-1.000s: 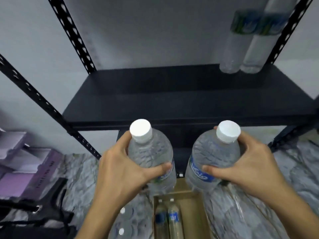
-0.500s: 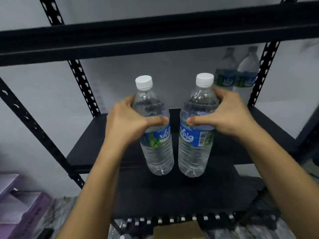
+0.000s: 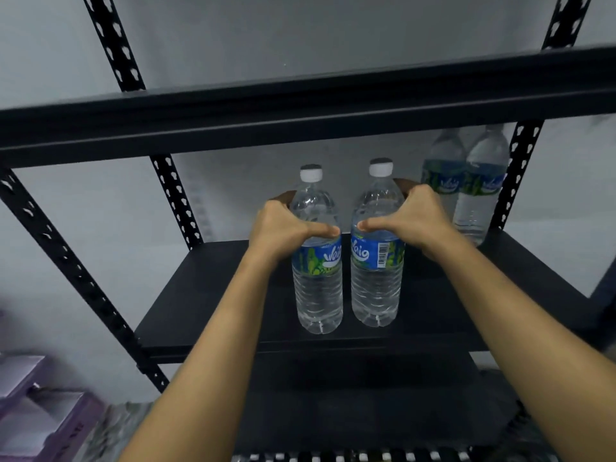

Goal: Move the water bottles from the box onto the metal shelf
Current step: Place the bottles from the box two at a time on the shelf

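Two clear water bottles with white caps and blue-green labels stand upright side by side near the front of a black metal shelf board. My left hand is wrapped around the shoulder of the left bottle. My right hand grips the shoulder of the right bottle. Both bottle bases look level with the board; whether they touch it I cannot tell. Two more bottles stand at the back right corner of the same shelf. The box is out of view.
A higher shelf board crosses the view just above the bottle caps. Perforated black uprights frame the rack against a grey wall. Purple-white cartons lie at the lower left. A lower shelf sits beneath.
Both hands carried the bottles up from the box to shelf height and forward over the board. The view tilted upward, so the box dropped out of sight.
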A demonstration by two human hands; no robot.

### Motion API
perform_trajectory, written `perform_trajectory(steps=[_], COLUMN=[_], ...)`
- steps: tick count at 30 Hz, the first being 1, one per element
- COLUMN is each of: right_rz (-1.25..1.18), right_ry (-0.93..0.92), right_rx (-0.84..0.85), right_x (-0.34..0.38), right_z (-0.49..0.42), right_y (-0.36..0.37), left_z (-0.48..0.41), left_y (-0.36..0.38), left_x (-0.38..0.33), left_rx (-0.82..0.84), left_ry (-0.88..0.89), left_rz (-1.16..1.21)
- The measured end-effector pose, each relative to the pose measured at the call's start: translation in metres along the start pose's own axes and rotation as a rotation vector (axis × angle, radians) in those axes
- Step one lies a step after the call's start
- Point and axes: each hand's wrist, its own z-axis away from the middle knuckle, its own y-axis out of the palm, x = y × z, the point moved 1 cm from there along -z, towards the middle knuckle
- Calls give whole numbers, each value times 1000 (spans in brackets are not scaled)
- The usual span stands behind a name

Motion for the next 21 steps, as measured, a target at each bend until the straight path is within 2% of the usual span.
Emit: perform_trajectory(steps=[5,8,13,17,21], right_rz=[-116,-97,-82,-217,-269], right_ry=[14,-5,-3,91,131], right_rx=[19,60,-7,-41,-36], right_x=[-12,-17,-55,-111,-145], right_z=[-2,-4,18,58,83], right_y=[4,7,22,52,82], left_z=[-1,10,45,67,75], left_y=[5,7,35,75,97], left_x=[7,15,64,124,147], left_rx=[39,6,3,-89,-141], left_ry=[34,59,158,90,46], left_rz=[22,47,187,217,212])
